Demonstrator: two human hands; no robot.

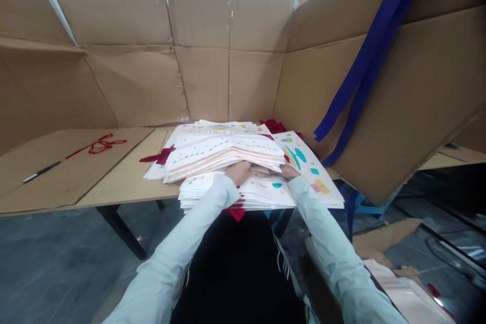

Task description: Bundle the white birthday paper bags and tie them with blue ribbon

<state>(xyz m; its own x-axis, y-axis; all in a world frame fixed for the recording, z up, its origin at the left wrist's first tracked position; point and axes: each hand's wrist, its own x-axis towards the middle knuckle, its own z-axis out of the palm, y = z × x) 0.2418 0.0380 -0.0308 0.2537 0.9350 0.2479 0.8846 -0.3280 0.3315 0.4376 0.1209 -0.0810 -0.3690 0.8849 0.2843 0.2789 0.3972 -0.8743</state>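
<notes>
A thick upper stack of flat white printed pieces, which look like paper gift bags (224,154), lies at the table's front edge and arches up in the middle. My left hand (240,172) reaches in beneath that arch, its fingers hidden under the stack. Close by on the right, my right hand (289,172) also reaches in under the stack's right corner, fingers out of sight. Below both hands lies a lower stack of the same white bags (205,190), overhanging the edge. Red ribbon (159,156) sticks out at the left, and more red ribbon (236,211) hangs at the front.
Cardboard walls (201,81) enclose the table (125,182) at the back and sides. Blue straps (364,71) hang down the right panel. A red cord (102,145) and a black-and-white pen-like stick (41,172) lie at left. A blue stool (370,207) stands below right.
</notes>
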